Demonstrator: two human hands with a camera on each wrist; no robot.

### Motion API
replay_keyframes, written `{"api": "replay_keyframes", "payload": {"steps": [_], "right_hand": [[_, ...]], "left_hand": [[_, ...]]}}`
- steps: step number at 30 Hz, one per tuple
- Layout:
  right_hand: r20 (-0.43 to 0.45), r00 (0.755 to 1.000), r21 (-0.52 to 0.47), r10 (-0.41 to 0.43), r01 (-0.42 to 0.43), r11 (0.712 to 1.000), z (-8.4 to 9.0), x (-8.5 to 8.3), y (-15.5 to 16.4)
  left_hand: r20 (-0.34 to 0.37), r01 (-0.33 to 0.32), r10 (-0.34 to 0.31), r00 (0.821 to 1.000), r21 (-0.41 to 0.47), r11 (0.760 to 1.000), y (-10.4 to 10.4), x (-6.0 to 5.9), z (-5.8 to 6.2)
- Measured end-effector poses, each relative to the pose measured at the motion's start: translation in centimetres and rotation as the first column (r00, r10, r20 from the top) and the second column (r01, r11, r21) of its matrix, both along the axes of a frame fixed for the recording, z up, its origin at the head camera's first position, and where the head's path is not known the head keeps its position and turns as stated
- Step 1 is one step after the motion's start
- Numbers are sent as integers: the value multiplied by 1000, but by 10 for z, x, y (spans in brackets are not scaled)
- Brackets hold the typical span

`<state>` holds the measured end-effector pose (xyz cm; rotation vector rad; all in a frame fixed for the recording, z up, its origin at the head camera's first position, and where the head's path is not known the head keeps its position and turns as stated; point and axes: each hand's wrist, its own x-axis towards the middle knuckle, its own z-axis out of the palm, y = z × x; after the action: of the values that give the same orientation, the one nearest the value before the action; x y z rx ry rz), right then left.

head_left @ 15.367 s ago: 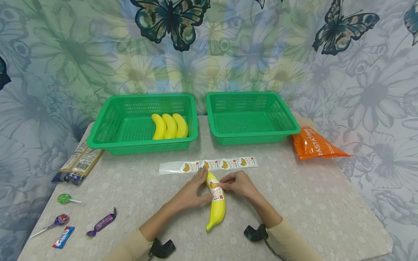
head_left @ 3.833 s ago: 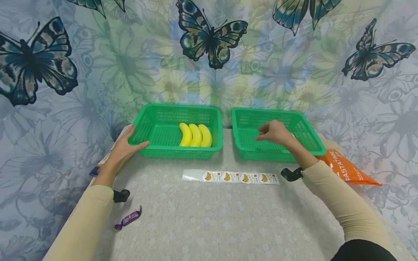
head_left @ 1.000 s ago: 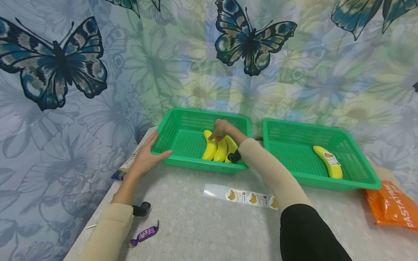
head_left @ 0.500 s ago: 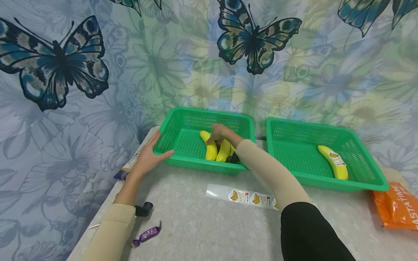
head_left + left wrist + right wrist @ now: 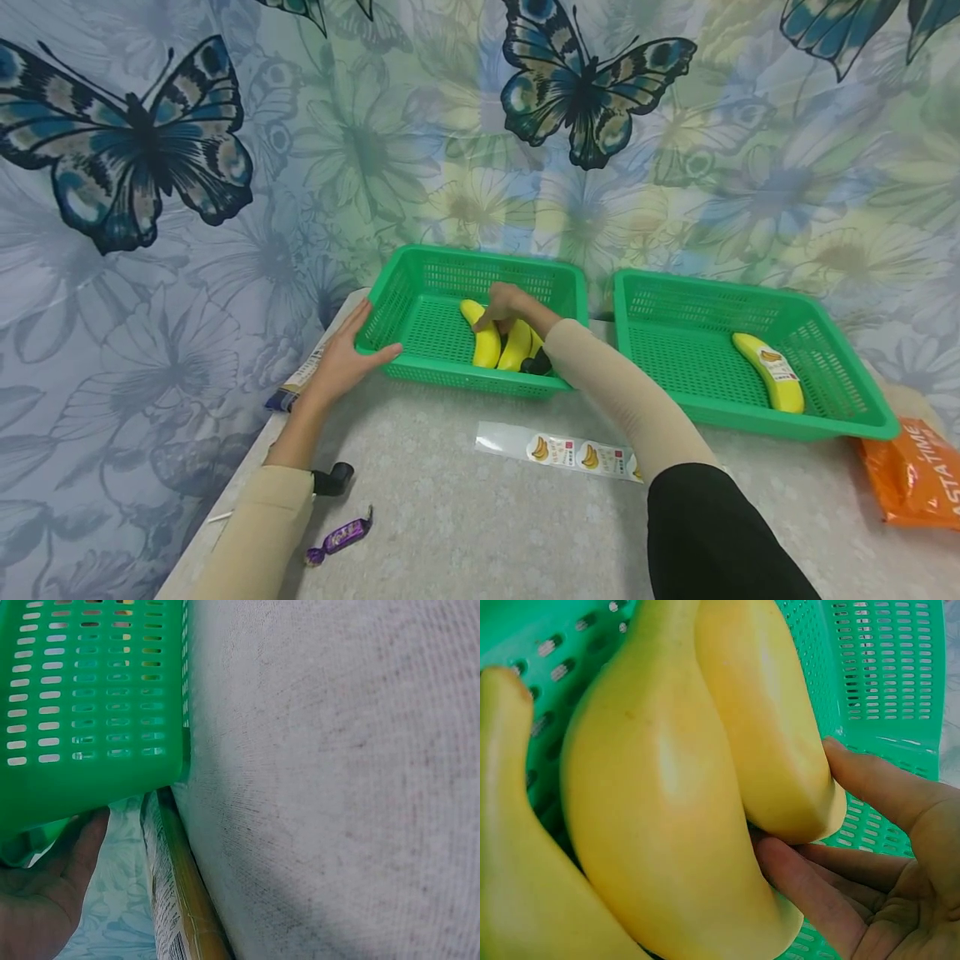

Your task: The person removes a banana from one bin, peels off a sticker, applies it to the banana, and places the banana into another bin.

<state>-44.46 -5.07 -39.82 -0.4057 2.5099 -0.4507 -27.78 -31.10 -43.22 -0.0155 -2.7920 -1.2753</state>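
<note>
The right hand (image 5: 508, 302) curls its fingers (image 5: 810, 889) around a banana (image 5: 483, 337) in the left basket (image 5: 420, 329). The left hand (image 5: 341, 358), fingers relaxed and straight, steadies that basket's corner.

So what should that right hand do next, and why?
Probably close its fingers round one banana and lift it out. The right hand is already on the bananas in the left basket, fingers tucked beneath one, while the left hand steadies the basket's corner. A labelled banana already lies in the other basket.
</note>
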Motion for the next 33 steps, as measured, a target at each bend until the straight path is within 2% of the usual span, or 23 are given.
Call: {"api": "replay_keyframes", "payload": {"steps": [7,15,21,29,33], "right_hand": [[-36,999,14,-15,16,1000,6,4,2],[-109,994,27,31,-28,999,15,-3,6],[-110,994,-36,-19,15,999,30,1,13],[-111,994,-95,-9,-1,995,49,12,27],[-130,991,-132,-41,24,991,58,15,34]], "left_hand": [[0,9,-9,1000,8,1000,2,2,3],[13,-2,2,1000,-4,1000,2,3,5],[24,-4,4,1000,14,1000,1,4,4],[35,-3,2,999,24,1000,1,5,4],[45,-2,1,999,24,1000,0,5,6]]}}
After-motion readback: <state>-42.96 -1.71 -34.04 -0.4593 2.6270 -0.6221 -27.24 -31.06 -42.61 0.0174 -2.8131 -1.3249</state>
